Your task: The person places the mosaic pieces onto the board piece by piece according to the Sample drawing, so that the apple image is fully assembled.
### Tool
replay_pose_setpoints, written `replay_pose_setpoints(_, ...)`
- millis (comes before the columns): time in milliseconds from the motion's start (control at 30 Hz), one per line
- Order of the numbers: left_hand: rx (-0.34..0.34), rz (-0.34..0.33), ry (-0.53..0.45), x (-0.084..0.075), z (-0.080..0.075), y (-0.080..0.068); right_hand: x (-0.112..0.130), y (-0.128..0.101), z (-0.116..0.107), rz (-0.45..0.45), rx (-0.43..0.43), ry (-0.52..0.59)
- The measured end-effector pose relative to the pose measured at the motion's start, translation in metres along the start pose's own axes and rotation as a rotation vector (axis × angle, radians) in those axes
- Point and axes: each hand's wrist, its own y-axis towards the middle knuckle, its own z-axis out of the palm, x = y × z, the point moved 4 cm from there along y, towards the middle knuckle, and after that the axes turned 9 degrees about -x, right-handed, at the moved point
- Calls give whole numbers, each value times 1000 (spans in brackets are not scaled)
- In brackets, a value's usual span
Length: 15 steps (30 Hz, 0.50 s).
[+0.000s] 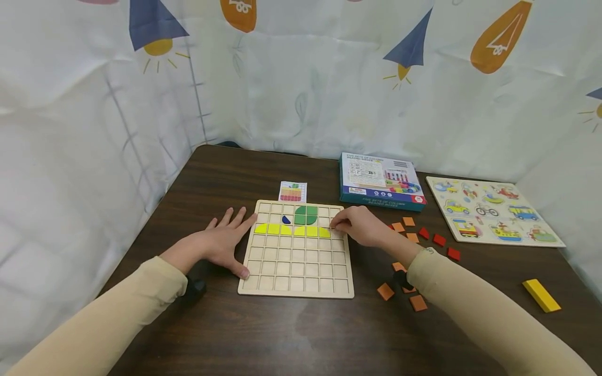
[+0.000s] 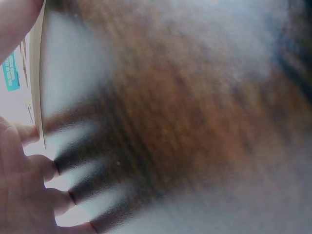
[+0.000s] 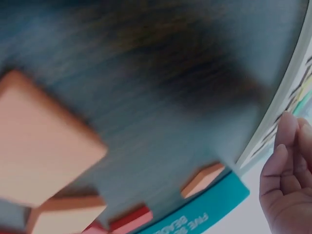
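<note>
A square wooden grid board (image 1: 296,269) lies on the dark table. Beside its left edge my left hand (image 1: 218,243) rests with fingers spread, thumb and fingertip right at the rim. A row of yellow tiles (image 1: 286,228) runs across the board, with green tiles (image 1: 305,215) and one dark blue tile (image 1: 286,220) above it. My right hand (image 1: 359,225) has thumb and fingertips pinched at the right end of the yellow row; the small tile between them is mostly hidden and I cannot tell its colour. In the right wrist view those fingertips (image 3: 287,122) meet near the board's edge.
A small pattern card (image 1: 292,191) lies behind the board. Orange tiles (image 1: 385,291) and red tiles (image 1: 439,239) are scattered at the right. Farther back are a teal box (image 1: 381,180) and a picture puzzle board (image 1: 494,211). A yellow block (image 1: 542,295) lies far right.
</note>
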Motion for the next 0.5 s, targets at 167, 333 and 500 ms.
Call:
replay_pose_setpoints(167, 2, -2, 2, -1, -1, -1, -11, -9, -11, 16, -13, 37)
replay_pose_setpoints(333, 1, 0, -1, -2, -2, -2, -30, -27, -23, 14, -21, 57)
replay_pose_setpoints(500, 2, 3, -3, -2, -2, -1, -52, -50, -36, 10, -33, 44)
